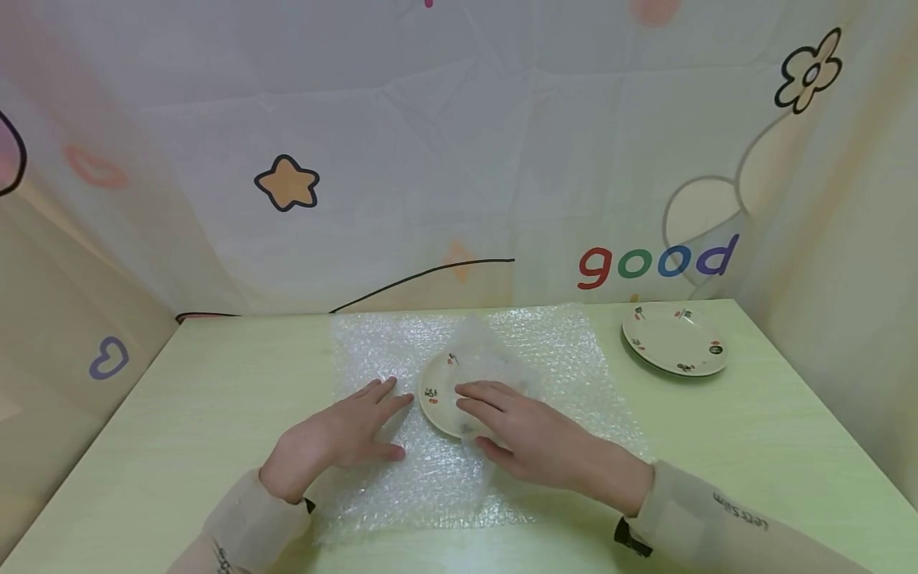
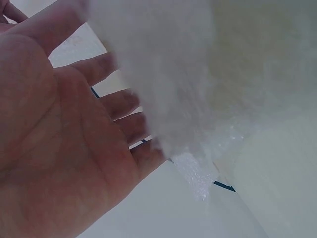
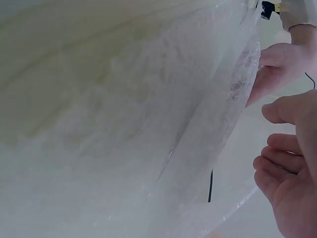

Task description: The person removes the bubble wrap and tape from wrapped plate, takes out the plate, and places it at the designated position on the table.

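Note:
A small plate (image 1: 439, 410) with little printed figures lies on a sheet of bubble wrap (image 1: 409, 498). A flap of the wrap (image 1: 495, 363) is folded over the plate's right part, and only its left side shows bare. My right hand (image 1: 534, 437) rests on that flap, fingers stretched toward the left over the plate. Just left of the plate, my left hand (image 1: 333, 438) lies spread over the wrap, its fingertips near the rim. In the left wrist view the palm (image 2: 64, 139) shows with fingers straight and apart. The right wrist view shows slightly bent fingers (image 3: 282, 161) beside the wrap.
Toward the back right of the table (image 1: 179, 446) stand stacked plates (image 1: 674, 343) with similar prints. A printed curtain (image 1: 430, 159) hangs behind the table and along both sides.

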`<state>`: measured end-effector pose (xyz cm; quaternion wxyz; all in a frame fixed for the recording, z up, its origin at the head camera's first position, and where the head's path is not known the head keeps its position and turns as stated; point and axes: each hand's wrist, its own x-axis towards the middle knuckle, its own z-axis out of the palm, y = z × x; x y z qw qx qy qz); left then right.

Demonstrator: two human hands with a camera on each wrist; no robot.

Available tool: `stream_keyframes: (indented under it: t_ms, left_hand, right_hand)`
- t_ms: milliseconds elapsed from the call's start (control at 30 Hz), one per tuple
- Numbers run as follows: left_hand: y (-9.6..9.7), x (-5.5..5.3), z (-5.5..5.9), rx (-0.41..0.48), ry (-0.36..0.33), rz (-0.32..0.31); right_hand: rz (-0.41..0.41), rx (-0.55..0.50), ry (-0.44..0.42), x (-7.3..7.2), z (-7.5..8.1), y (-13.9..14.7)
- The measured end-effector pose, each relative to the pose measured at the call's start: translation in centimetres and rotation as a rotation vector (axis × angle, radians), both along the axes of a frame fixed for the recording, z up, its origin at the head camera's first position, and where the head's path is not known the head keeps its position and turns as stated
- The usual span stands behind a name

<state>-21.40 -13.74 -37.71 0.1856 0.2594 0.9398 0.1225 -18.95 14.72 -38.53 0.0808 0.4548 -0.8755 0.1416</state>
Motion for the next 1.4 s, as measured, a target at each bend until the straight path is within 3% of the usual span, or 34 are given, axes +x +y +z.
stream_keyframes:
  t_ms: [200,533,767,1033,1400]
  left_hand:
    - [0.0,-0.1,-0.1,0.000,-0.002,0.002]
    - [-0.2,-0.1,-0.2,0.008,-0.002,-0.001]
    - [-0.2,0.0,-0.1,0.017,-0.001,-0.009]
    - [-0.1,0.0,-0.1,0.014,-0.008,-0.001]
    - [-0.2,0.0,-0.2,0.027,-0.011,0.006]
  right_hand:
    - [-0.024,0.088,0.043,-0.3,0.0,0.1]
    - [-0.090,0.088,0.136,-1.1,0.3,0.7]
    - [-0.193,0.117,0.185,-1.9,0.6,1.3]
    - [-0.316,0.139,0.120,-2.8,1.0,2.3]
    - [-0.401,0.163,0.053,-3.8,0.8,3.8]
